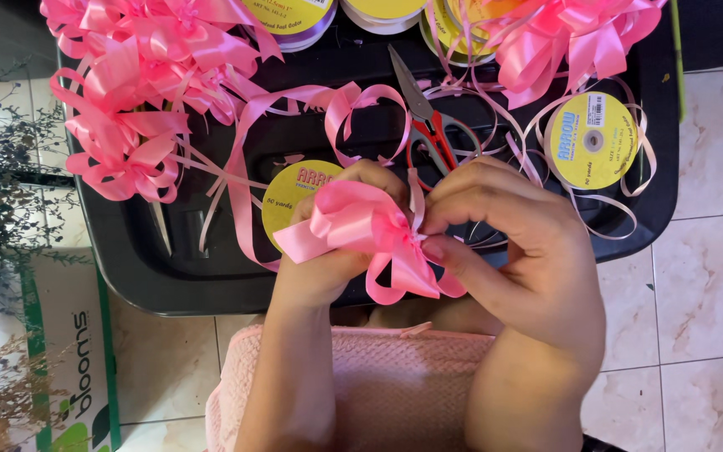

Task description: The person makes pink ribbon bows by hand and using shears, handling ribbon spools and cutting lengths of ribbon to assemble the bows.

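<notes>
My right hand (516, 243) is pinching the gathered centre of a pink ribbon bow (370, 230) between thumb and fingertips (433, 249), pressed together at the knot. My left hand (332, 251) is cupping the bow from behind, fingers curled around its loops, near the middle of the frame. A thin ribbon tail is trailing up from the knot. Just above my knuckles, red-handled scissors (428, 125) are lying on a black tray (169, 276). A yellow ribbon spool (290, 197) is peeking out beside my left hand, and another spool (592, 138) is sitting at the upper right. Finished pink bows (135, 92) are piling up at the upper left, with more (566, 38) at the top right. A pink cloth (395, 385) is covering my lap at the bottom.
</notes>
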